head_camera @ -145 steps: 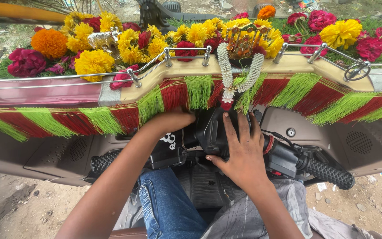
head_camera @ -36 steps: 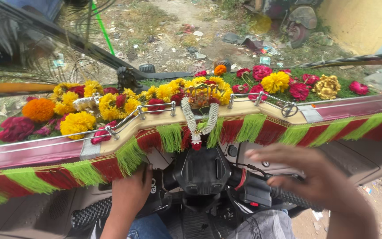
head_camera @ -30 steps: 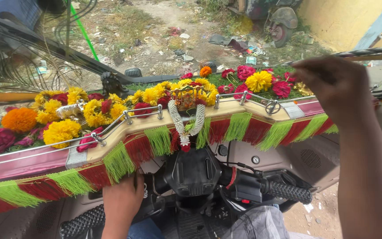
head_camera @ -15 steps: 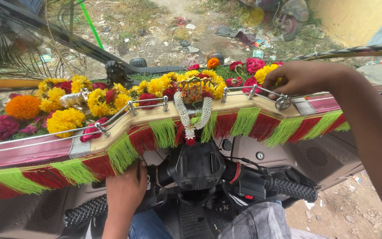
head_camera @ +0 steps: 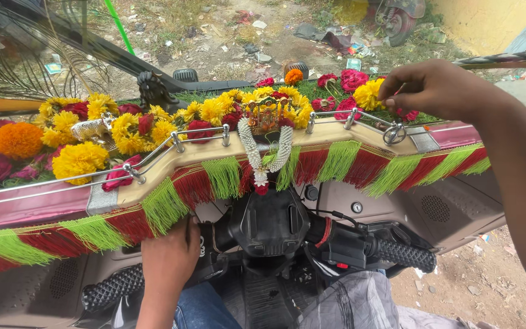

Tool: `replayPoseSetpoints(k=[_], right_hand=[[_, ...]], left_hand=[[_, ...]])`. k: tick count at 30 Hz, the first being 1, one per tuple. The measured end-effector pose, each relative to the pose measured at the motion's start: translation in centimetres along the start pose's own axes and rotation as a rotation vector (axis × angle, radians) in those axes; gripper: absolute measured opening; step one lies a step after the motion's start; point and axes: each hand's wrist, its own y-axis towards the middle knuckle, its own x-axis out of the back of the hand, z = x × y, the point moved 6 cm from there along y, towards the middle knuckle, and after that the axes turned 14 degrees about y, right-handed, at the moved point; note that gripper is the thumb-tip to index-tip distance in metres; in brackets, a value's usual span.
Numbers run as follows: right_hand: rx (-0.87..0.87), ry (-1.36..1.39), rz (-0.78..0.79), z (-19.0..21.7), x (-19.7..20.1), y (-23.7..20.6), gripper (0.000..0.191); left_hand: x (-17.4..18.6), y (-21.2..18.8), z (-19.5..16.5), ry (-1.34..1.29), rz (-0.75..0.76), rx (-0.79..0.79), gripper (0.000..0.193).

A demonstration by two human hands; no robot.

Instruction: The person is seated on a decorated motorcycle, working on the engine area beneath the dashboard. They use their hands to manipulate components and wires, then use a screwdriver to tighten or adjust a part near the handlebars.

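Right hand (head_camera: pixel 439 91) over dashboard shelf (head_camera: pixel 336 131), fingers pinched on a thin stick beside yellow marigold (head_camera: pixel 366 96). Left hand (head_camera: pixel 168 259) rests curled by the handlebar grip (head_camera: pixel 114 287), holding nothing visible. Risk: wrist sweep could dislodge loose red roses (head_camera: pixel 351 79).

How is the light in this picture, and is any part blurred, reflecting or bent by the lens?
Head view: soft, even daylight with no hard shadows; the flowers and right hand are sharp; the windscreen at upper left carries faint reflections; the fringed dashboard edge bows, which suggests wide-angle distortion.
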Motion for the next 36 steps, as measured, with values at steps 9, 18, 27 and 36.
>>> replayPoseSetpoints(k=[9, 18, 27, 36], right_hand=[[-0.042, -0.356, 0.062, -1.2, 1.9, -0.2, 0.027], [0.016, -0.446, 0.185, -2.9, 1.1, 0.7, 0.034], [-0.053, -0.405, 0.199, -3.8, 0.8, 1.5, 0.025], [0.459, 0.09, -0.342, -4.5, 5.0, -5.4, 0.02]], left_hand=[[-0.1, 0.0, -0.3, 0.057, -0.048, -0.016, 0.023], [-0.9, 0.0, -0.2, 0.04, -0.018, 0.007, 0.022], [-0.7, -0.2, -0.3, 0.037, 0.006, 0.02, 0.022], [5.5, -0.8, -2.9, -0.112, -0.229, 0.041, 0.021]])
